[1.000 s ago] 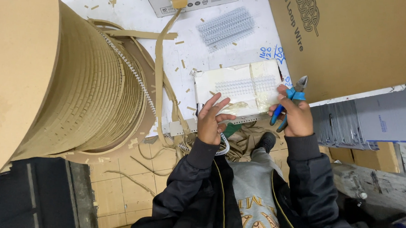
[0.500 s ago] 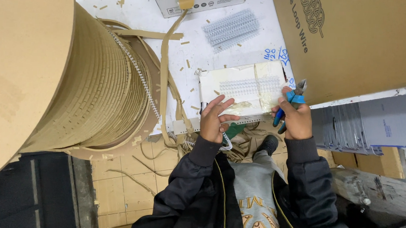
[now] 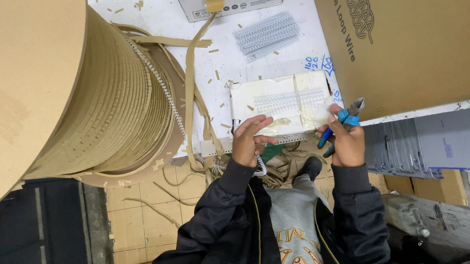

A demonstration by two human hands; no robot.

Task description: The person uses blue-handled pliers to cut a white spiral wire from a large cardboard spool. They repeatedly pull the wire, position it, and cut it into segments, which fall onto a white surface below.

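Note:
My right hand [image 3: 346,143] is closed around blue-handled wire cutters [image 3: 342,122], their steel jaws pointing up and to the right beside a taped white block [image 3: 279,103] at the table's near edge. A strip of white wire loops lies across the top of that block. My left hand [image 3: 248,139] rests with its fingers spread against the block's front left corner, and a white looped wire [image 3: 258,166] curls under its wrist. That wire runs from the big cardboard spool [image 3: 88,94] on my left.
A loose bundle of white wire combs [image 3: 266,34] and a white box [image 3: 227,1] lie farther back on the white table [image 3: 166,15]. A large brown carton [image 3: 413,47] stands at the right. Brown paper strips [image 3: 192,82] hang over the edge onto the cardboard floor.
My right hand has shifted a little to the right and down with the cutters, away from the block's corner. My left hand's fingers have drawn closer to the block's front edge.

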